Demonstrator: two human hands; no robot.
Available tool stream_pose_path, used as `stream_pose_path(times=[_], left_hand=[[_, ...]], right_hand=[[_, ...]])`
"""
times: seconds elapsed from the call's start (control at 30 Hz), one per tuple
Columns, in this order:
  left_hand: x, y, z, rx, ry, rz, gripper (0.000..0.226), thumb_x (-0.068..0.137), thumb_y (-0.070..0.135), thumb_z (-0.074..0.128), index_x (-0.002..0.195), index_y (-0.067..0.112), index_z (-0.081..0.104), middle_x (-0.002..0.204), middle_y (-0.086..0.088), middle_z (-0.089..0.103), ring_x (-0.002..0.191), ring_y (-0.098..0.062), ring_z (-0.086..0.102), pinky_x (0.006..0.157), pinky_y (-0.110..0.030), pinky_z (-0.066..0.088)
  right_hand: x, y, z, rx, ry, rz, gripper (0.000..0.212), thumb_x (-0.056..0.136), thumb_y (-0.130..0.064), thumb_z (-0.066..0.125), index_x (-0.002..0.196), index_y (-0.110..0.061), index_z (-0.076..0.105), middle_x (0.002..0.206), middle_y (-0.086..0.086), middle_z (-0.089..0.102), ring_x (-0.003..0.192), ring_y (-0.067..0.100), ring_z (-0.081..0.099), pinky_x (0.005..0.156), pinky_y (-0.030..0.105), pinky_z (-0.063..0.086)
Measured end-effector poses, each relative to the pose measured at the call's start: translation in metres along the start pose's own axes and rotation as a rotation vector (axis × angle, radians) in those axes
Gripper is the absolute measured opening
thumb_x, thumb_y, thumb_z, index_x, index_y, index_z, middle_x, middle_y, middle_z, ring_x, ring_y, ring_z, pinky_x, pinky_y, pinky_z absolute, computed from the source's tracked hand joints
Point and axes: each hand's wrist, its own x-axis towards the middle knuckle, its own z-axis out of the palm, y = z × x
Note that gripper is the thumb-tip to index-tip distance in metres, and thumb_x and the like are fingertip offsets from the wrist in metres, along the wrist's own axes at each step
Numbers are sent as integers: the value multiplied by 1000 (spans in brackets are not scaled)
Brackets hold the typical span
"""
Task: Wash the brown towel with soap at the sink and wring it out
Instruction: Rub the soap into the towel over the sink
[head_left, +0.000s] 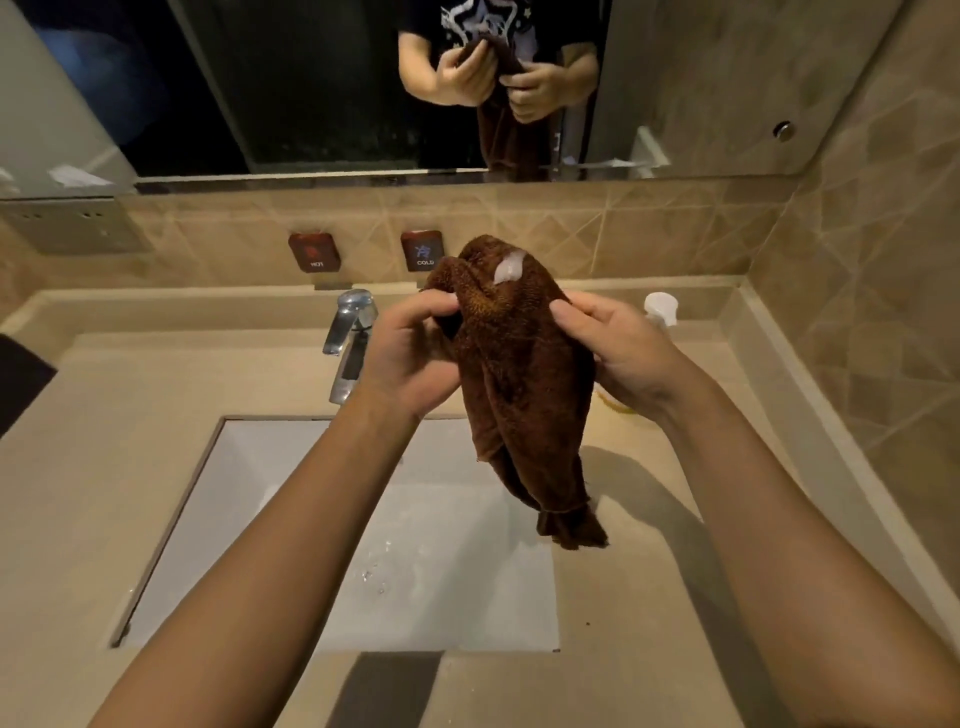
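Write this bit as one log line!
left hand: grips brown towel | right hand: grips brown towel | soap: on top | sink: below

- Mirror (311, 78): fixed to the wall ahead of me, above the tile band (649, 234). A round metal stud (783, 130) sits near its right edge.
- Temperature plates: a red plate marked HOT (313, 252) and a plate marked COLD (422, 251), side by side on the tiles below the mirror.
- Chrome tap (348, 338): stands on the beige tabletop (104, 441), below and between the two plates.
- Grey socket plate (72, 226): on the wall to my left, directly under the mirror.
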Motion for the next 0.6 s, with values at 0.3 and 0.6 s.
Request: stream_pose_path(times=[0.3, 0.6], left_hand=[[-54, 63, -35, 37, 58, 161, 26, 42, 6, 75, 68, 9, 75, 72, -6, 72, 72, -21, 70, 76, -33, 57], [-94, 125, -80, 220, -15, 89, 40, 57, 1, 68, 97, 6, 66, 79, -5, 72, 73, -15, 70, 71, -24, 56]], right_hand=[[39, -16, 100, 101, 101, -53, 21, 97, -20, 47, 103, -13, 66, 99, 5, 71, 92, 16, 67, 81, 28, 54], [61, -31, 164, 227, 91, -109, 23, 96, -17, 44, 92, -15, 67, 83, -5, 71, 83, 7, 66, 76, 22, 53]])
